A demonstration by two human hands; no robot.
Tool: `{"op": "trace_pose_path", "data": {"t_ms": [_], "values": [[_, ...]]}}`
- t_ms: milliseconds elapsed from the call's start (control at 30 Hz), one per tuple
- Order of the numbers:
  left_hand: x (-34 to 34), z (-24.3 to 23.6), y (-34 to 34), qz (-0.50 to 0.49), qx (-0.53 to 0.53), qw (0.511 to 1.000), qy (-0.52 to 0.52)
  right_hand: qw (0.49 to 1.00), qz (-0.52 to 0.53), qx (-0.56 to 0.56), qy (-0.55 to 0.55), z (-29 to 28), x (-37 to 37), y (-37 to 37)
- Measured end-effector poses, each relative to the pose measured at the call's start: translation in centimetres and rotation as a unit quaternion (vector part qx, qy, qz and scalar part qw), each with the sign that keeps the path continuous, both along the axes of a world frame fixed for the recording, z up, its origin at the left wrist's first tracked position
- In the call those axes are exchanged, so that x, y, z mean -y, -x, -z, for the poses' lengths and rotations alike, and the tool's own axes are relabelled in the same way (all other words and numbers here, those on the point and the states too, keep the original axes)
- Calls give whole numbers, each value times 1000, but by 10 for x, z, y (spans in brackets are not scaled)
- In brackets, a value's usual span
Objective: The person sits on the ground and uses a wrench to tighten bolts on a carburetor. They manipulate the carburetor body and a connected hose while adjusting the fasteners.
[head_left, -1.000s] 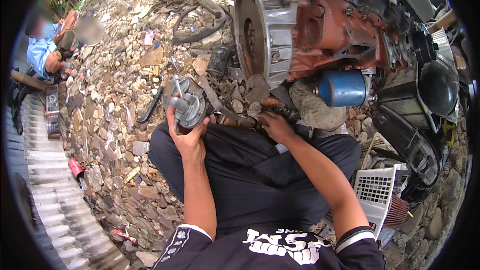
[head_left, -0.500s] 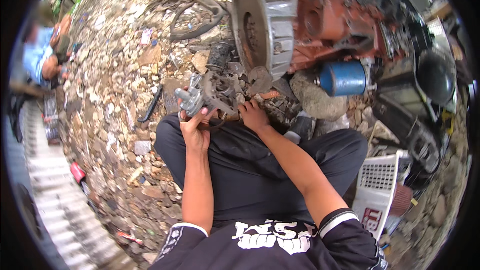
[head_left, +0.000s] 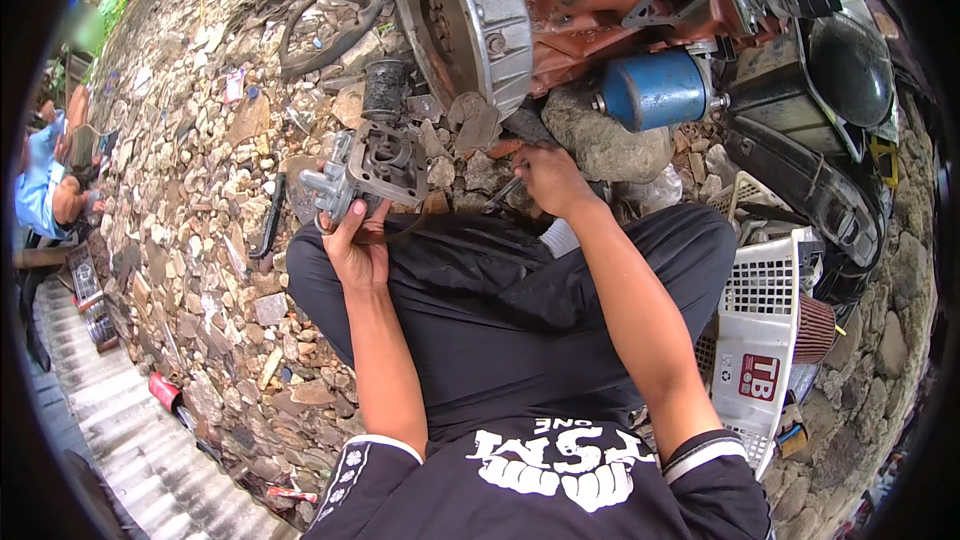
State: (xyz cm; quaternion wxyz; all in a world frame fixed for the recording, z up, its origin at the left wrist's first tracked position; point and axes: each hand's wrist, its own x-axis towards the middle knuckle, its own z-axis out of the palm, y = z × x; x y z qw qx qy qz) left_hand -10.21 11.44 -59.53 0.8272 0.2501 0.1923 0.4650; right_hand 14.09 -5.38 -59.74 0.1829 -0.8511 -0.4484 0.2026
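Observation:
My left hand [head_left: 357, 248] is wrapped round the lower side of a grey metal carburetor [head_left: 388, 165], held above my left knee. Its dark, square flange with round openings faces up, and silvery fittings stick out on the left. To the right, my right hand [head_left: 553, 182] is low over the stones between my knees and the engine. Its fingers are closed on a thin metal tool [head_left: 500, 197], whose shank points down and left. The tool's handle end is hidden in the fingers, so its exact kind is unclear.
An orange-red engine block [head_left: 610, 0] with a silver bell housing [head_left: 500, 35] and a blue filter canister [head_left: 655, 90] stands ahead. A black cylinder [head_left: 385, 88] lies on the stony ground. A white plastic basket [head_left: 765, 285] sits at my right. Another person [head_left: 50, 180] is far left.
The carburetor has tilted and moved a little left in my left hand. My right hand has moved right and up and now grips the thin tool. The view has shifted too.

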Motion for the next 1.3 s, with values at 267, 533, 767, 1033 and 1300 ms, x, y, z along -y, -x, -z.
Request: {"op": "trace_pose_path", "data": {"t_ms": [267, 533, 767, 1033, 1300], "values": [[0, 4, 4, 80, 54, 993, -63, 968, 100, -221, -64, -83, 31, 22], [26, -19, -6, 172, 99, 977, -74, 544, 310, -573, -529, -104, 51, 44], [66, -51, -11, 197, 119, 971, -69, 437, 181, -760, -446, -90, 72, 48], [90, -87, 9, 162, 26, 976, -146, 699, 207, -530, -433, -155, 107, 66], [101, -80, -23, 200, 53, 972, -113, 716, 194, -603, -293, -123, 95, 59]]}}
